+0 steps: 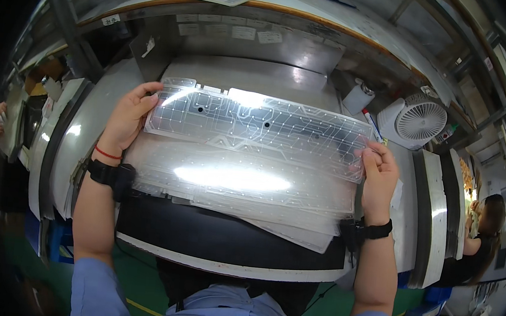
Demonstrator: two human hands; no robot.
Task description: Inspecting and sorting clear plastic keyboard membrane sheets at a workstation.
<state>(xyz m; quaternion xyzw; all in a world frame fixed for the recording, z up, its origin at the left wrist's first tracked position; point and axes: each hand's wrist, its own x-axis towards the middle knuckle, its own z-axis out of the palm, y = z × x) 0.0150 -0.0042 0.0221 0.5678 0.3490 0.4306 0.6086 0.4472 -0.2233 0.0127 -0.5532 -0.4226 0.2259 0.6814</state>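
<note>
Between my two hands a clear plastic film sheet [250,121] is stretched out, long and narrow, printed with fine circuit-like lines and dots. My left hand [129,114] pinches its left end between thumb and fingers. At the right end my right hand [379,163] grips the edge the same way. Beneath it lies a stack of similar clear sheets [232,192], glaring under the light, with one sheet's corner jutting out at the lower right. The stack rests on a black mat [187,224] at the table's front.
A white fan [415,121] stands at the back right, near a white bottle [358,98] and a red-capped marker [371,124]. A shelf [248,4] crosses above the metal back panel. Sheet stacks [434,216] flank the right side, where another person [480,244] sits.
</note>
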